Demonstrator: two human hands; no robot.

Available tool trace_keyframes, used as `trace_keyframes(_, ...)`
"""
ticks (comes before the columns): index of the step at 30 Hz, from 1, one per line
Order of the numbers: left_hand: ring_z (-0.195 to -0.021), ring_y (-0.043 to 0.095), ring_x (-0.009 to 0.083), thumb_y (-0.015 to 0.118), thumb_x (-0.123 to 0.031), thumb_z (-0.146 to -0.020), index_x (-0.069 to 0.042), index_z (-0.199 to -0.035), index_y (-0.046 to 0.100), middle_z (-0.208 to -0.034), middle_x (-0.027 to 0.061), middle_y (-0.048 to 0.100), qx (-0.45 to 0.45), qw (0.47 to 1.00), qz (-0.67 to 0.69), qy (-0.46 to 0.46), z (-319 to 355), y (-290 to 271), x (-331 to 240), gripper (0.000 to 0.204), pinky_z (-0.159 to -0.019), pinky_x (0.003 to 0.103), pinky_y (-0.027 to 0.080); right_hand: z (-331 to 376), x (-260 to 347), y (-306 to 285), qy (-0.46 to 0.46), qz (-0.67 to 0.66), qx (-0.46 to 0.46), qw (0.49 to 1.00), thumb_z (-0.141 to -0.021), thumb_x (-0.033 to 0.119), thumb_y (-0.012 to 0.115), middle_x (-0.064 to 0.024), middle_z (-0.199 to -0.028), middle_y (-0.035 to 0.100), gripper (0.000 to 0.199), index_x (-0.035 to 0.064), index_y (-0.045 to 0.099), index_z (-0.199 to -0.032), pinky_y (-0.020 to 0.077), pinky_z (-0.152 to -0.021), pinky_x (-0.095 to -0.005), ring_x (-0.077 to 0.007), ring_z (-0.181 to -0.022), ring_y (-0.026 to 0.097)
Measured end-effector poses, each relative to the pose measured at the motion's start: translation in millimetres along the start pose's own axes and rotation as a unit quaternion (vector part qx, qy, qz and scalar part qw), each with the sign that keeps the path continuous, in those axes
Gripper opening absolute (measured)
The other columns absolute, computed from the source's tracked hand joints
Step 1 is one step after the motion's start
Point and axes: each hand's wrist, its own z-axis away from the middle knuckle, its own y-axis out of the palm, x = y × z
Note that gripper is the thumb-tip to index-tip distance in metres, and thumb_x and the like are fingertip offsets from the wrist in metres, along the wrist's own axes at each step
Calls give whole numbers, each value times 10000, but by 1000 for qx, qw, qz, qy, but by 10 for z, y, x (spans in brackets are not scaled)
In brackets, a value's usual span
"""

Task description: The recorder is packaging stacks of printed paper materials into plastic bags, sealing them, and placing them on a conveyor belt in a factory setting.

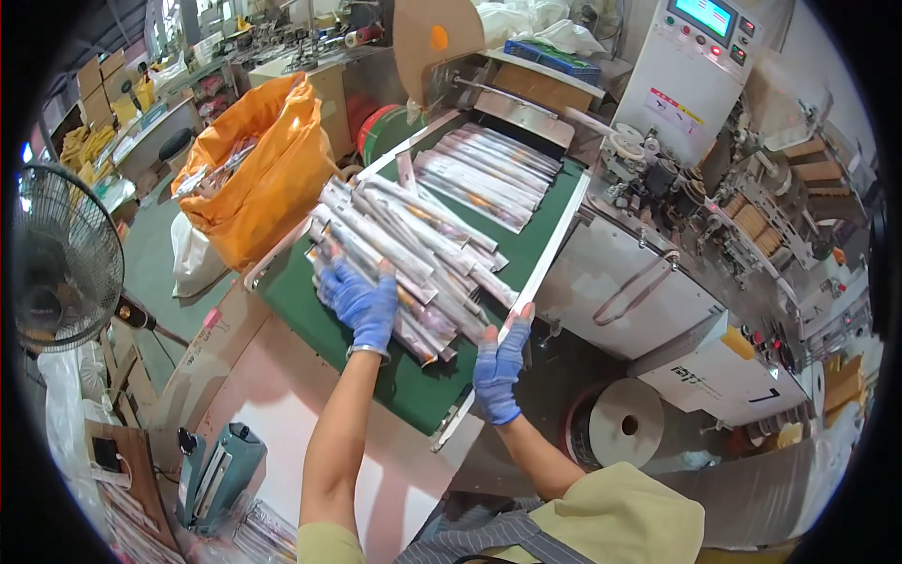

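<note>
the heap of long white packets (pixel 406 231) lies on the green belt (pixel 413 393), axes roughly ten to four o'clock. my left hand (pixel 365 303), the nearer, rests over its seven o'clock side; whether that grip has closed on any, i can't tell. my right hand (pixel 499 371), grip released, sits at five o'clock by the white rail (pixel 552 242).

Before me: greenish floor (pixel 146 282), left of the frame; pale wall (pixel 791 58), upper right; dark ceiling (pixel 101 33), upper left. A pink-topped table (pixel 268 387) spans the lower centre-left, a black fan (pixel 70 254) the left edge.
</note>
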Motion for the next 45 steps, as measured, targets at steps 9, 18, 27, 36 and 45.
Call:
trace_keyframes(9,-1232,287,405,642,-447,-714,-29,-1345,241,-1338,283,262,55,997,28,-43,-11,20,-107,857,-1020,427,242,9,106,-33,24,-50,-24,998,-872,67,405,-222,-1389,214,572,-56,134,-1361,191,-1047,-329,-283,-1282,252)
trace_keyframes(18,-1202,330,397,673,-410,-696,-21,-1328,271,-1291,267,321,69,989,124,-31,-40,284,-347,844,-1006,421,266,26,81,-52,25,-40,-29,998,-887,96,388,-212,-1391,227,564,-33,129,-1371,198,-1041,-323,-277,-1277,265)
trace_keyframes(27,-1249,252,409,674,-455,-661,-53,-1345,251,-1353,287,222,63,985,150,-66,-126,383,-330,899,-1032,451,206,-348,285,-119,-95,68,26,993,-806,126,495,-283,-1373,203,623,-80,225,-1328,175,-1046,-402,-405,-1282,212)
trace_keyframes(36,-1194,313,413,672,-413,-671,-8,-1350,196,-1299,291,287,98,988,113,27,57,111,-259,923,-1011,409,253,-3602,-1547,997,-35,432,19,901,-764,496,497,-154,-1291,418,591,93,494,-1196,273,-967,-531,-341,-1191,366)
trace_keyframes(45,-1228,266,399,652,-466,-663,21,-1346,187,-1318,283,268,112,991,72,11,175,-172,-36,959,-1026,432,202,-3484,-1165,1370,-96,485,292,818,-886,430,328,-194,-1134,534,475,77,501,-1152,410,-866,-456,-347,-1018,532)
